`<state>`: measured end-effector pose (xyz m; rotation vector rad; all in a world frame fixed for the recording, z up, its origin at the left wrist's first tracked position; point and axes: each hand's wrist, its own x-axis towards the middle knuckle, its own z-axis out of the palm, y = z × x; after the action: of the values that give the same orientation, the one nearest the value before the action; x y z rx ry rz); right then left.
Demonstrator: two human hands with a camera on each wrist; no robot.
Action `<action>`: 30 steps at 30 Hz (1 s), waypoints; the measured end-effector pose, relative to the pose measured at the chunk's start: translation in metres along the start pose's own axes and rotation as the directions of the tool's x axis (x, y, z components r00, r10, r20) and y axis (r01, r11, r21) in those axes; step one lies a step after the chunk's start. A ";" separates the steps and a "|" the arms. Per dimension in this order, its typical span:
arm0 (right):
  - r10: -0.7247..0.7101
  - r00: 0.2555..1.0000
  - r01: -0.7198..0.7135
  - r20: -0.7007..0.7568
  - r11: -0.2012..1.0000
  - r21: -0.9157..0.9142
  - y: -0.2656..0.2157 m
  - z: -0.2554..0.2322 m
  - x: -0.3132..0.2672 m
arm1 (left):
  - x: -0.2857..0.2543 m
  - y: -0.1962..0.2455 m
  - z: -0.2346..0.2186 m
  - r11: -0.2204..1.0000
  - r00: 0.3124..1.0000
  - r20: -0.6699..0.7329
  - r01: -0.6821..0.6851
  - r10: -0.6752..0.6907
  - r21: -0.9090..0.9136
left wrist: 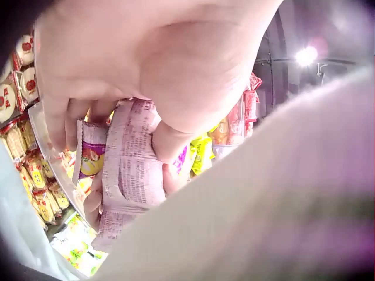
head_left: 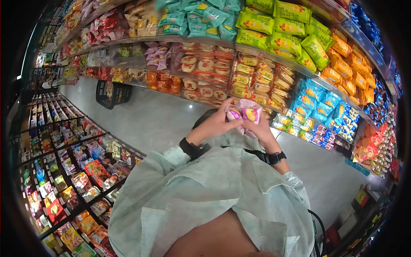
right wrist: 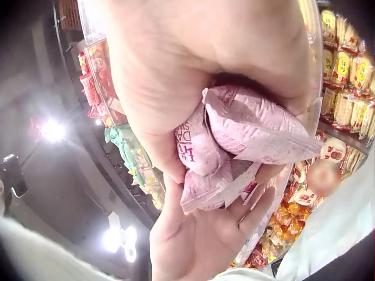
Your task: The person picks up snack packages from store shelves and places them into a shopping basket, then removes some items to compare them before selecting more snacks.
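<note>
- Left hand (head_left: 216, 126) is gripping the pink packets (head_left: 250, 113), thumb in front
- Right hand (head_left: 260, 129) is gripping them from the opposite side
- Packets are hanging in mid-air before the snack shelf (head_left: 205, 41)
- Likely light, soft, slippery film; filling perhaps crushable, so crimped ends are offering the safer hold
- Black basket (head_left: 112, 103) is standing on the floor near the shelf

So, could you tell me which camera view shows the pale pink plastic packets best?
The right wrist view: the packets sit large near its middle, crimped ends showing. The head view has them small, with purple-and-yellow labels visible; the left wrist view shows a print-covered wrapper, partly hidden by the left hand.
</note>
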<state>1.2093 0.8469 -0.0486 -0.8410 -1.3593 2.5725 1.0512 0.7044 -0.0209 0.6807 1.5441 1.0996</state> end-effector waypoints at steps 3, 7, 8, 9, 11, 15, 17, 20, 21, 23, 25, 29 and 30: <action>0.090 0.992 -0.083 -0.084 0.993 0.088 0.016 -0.006 -0.009 | -0.002 -0.010 -0.010 0.995 0.996 0.093 0.008 0.001 -0.099; 0.070 0.977 -0.046 -0.203 0.992 0.119 0.020 0.004 -0.030 | 0.012 -0.008 -0.026 0.994 0.959 0.283 0.051 -0.021 -0.101; 0.066 0.972 -0.036 -0.225 0.991 0.132 0.024 0.005 -0.034 | 0.014 -0.009 -0.032 0.999 0.942 0.335 0.038 -0.028 -0.023; 0.081 0.961 -0.053 -0.266 0.992 0.110 0.034 0.003 -0.036 | 0.013 -0.002 -0.041 0.998 0.922 0.384 0.020 -0.040 0.055; 0.049 0.918 0.013 -0.393 0.988 0.154 0.039 0.031 -0.038 | 0.011 0.002 -0.062 0.993 0.885 0.460 0.019 -0.070 0.115; 0.020 0.839 0.085 -0.544 0.982 0.166 0.061 0.093 -0.037 | 0.005 -0.014 -0.139 0.970 0.869 0.483 0.019 0.104 -0.242; 0.049 0.820 0.090 -0.570 0.973 0.212 0.081 0.116 -0.042 | -0.005 -0.017 -0.199 0.964 0.959 0.172 -0.195 0.226 -0.180; 0.057 0.781 0.065 -0.622 0.983 0.171 0.113 0.147 -0.055 | -0.014 -0.027 -0.297 0.924 0.984 -0.178 -0.092 0.026 -0.371; 0.056 0.773 0.067 -0.632 0.983 0.170 0.116 0.160 -0.061 | -0.004 -0.047 -0.332 0.944 0.959 -0.282 -0.104 0.013 -0.313; 0.050 0.755 0.079 -0.654 0.983 0.167 0.119 0.187 -0.070 | 0.023 -0.074 -0.389 0.992 0.895 -0.446 -0.073 0.019 -0.103; 0.034 0.732 0.104 -0.681 0.981 0.161 0.124 0.203 -0.077 | 0.050 -0.089 -0.425 0.991 0.887 -0.459 -0.101 0.051 -0.084; 0.007 0.682 0.161 -0.731 0.974 0.159 0.134 0.226 -0.087 | 0.098 -0.099 -0.449 0.966 0.918 -0.397 0.123 -0.023 0.228; 0.007 0.673 0.163 -0.740 0.974 0.158 0.136 0.230 -0.090 | 0.117 -0.124 -0.455 0.860 0.916 -0.396 0.151 0.064 0.487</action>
<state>1.1855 0.5678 -0.0167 -1.5087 -0.8142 1.8711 0.6003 0.6219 -0.1815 0.7965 2.2426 0.8198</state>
